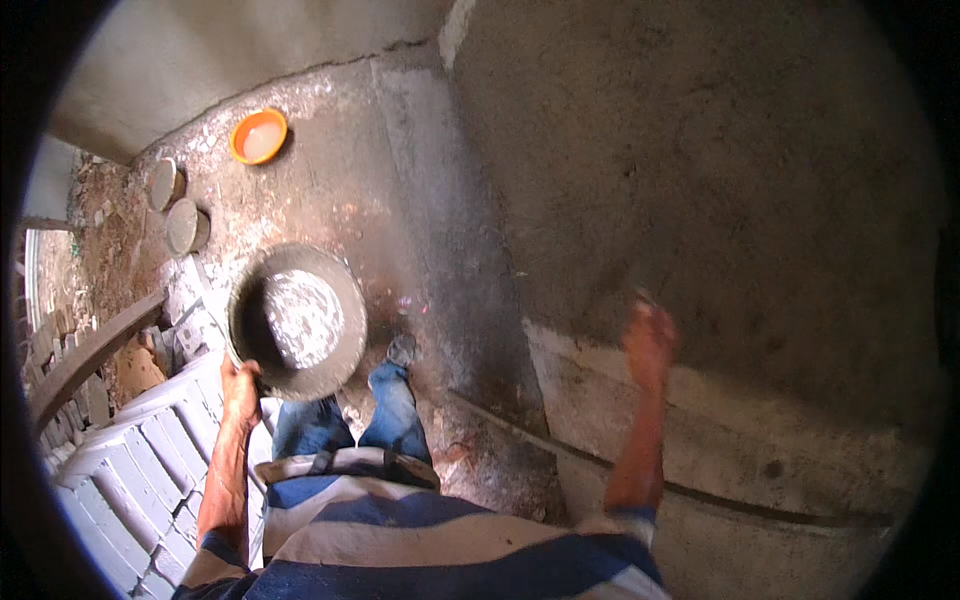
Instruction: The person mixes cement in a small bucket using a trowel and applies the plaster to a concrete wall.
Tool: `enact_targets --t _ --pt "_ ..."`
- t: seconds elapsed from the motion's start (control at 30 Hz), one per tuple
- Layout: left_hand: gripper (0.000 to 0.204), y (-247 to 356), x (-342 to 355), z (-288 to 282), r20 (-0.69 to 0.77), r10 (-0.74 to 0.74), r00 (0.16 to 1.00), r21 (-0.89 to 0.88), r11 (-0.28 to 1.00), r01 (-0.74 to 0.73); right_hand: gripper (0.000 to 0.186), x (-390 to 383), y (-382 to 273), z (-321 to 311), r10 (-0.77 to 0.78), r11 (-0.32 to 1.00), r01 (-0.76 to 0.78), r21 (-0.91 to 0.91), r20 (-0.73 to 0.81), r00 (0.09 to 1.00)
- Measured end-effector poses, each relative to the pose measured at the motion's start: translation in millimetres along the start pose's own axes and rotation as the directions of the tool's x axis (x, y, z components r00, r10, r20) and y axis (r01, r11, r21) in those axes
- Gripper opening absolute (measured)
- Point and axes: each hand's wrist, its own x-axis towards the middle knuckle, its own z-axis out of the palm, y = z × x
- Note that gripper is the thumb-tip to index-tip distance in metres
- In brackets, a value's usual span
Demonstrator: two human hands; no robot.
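Note:
My left hand (pixel 240 392) grips the near-left rim of a wide, round basin (pixel 345 325) crusted with grey. A shiny wet liquid glints inside the basin, which is held in front of my legs. On the right, my right hand (pixel 651 342) is raised at the grey plastered wall (pixel 730 180), close to the lower border of its darker, wet-looking coat. Its fingers are closed, and a small pale tip shows above them; the thing itself is too blurred to name.
An orange basin (pixel 280 133) with cloudy liquid stands on the floor farther off. Two grey-crusted buckets (pixel 203 232) sit left of it. Stacked pale blocks (pixel 130 470) and a wooden beam (pixel 95 360) lie at the left. A dark strip (pixel 750 508) runs along the lower wall.

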Motion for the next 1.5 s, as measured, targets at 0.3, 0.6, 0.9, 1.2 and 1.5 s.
enact_targets --t 0.3,0.6,0.9,1.2,1.5 --pt "0.045 -2 -29 75 0.209 -0.036 0.977 0.208 0.978 -0.009 0.020 -140 -55 89 -0.337 0.304 0.792 -0.530 0.717 0.610" --pt "0.060 36 -47 46 0.394 0.009 0.919 0.286 0.949 -0.132 0.030 -200 33 185 -0.137 0.659 0.668 -0.347 0.817 0.560" --pt "0.059 18 -55 -48 0.167 0.014 0.986 0.057 0.998 -0.024 0.033 -261 12 167 -0.160 0.956 0.292 0.043 0.906 0.391" --pt "0.045 -31 -58 -13 0.058 -0.016 0.998 -0.027 0.999 0.018 0.026 -94 -20 -126 -0.152 0.201 0.215 -0.956 0.186 0.971" --pt "0.058 -6 -90 68 0.366 0.024 0.930 0.130 0.988 -0.077 0.021 -195 -46 28 -0.315 0.313 0.816 -0.486 0.757 0.572"
